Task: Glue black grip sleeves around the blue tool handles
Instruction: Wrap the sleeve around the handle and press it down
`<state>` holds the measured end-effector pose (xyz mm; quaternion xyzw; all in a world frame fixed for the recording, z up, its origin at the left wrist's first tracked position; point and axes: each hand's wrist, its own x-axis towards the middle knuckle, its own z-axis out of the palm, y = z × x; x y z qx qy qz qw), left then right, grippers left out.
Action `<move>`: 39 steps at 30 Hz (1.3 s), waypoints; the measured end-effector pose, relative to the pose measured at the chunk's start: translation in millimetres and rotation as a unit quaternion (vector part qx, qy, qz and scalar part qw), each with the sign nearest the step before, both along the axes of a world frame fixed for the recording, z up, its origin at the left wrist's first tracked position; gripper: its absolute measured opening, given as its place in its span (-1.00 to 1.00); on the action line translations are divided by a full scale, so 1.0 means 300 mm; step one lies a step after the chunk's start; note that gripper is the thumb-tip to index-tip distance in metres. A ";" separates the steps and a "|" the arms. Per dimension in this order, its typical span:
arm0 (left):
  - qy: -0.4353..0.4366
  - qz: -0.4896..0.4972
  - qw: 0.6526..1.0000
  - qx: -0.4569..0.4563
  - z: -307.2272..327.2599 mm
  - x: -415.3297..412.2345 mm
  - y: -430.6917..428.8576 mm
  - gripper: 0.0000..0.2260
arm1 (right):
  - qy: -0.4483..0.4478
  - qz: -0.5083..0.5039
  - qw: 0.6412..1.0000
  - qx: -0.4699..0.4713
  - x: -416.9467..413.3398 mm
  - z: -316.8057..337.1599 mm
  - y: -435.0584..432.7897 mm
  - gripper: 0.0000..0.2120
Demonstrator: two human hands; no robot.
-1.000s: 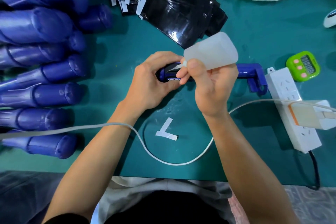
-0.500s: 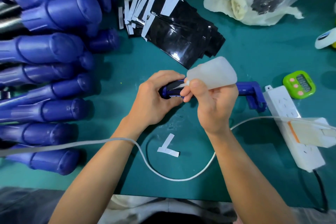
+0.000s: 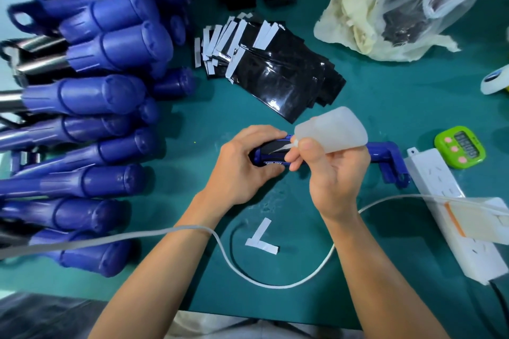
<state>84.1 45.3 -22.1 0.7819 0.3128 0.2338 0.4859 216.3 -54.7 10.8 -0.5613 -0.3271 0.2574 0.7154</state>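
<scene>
A blue tool [image 3: 387,158] lies across the middle of the green mat. My left hand [image 3: 242,165] grips its handle end, where a black grip sleeve [image 3: 271,150] is partly wrapped around the blue plastic. In my right hand [image 3: 329,176] I hold a translucent glue bottle [image 3: 334,129], tipped so its nozzle touches the sleeve's open edge. A fanned stack of black sleeves [image 3: 272,74] with white backing strips lies behind my hands.
Many blue tool handles [image 3: 91,107] are piled along the left. A white power strip [image 3: 451,206], a green timer [image 3: 460,150], a plastic bag [image 3: 407,5] and a tape roll [image 3: 495,80] sit at the right. A white cable [image 3: 248,270] loops near peeled strips [image 3: 261,237].
The camera has tilted, so everything sits lower in the frame. My hands, the bottle and the tool keep the same pose on the handle.
</scene>
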 end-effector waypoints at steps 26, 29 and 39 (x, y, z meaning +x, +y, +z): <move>-0.015 0.011 1.000 -0.011 0.009 0.012 0.005 -0.47 | -0.018 -0.006 1.000 0.008 0.031 0.006 -0.006 -0.72; -0.010 0.011 1.000 -0.006 0.008 0.011 0.013 -0.48 | -0.022 -0.009 1.000 0.006 0.036 0.002 0.002 -0.74; -0.004 0.005 1.000 0.005 0.010 0.003 0.005 -0.49 | -0.042 -0.034 0.998 -0.015 0.043 -0.023 -0.011 -0.68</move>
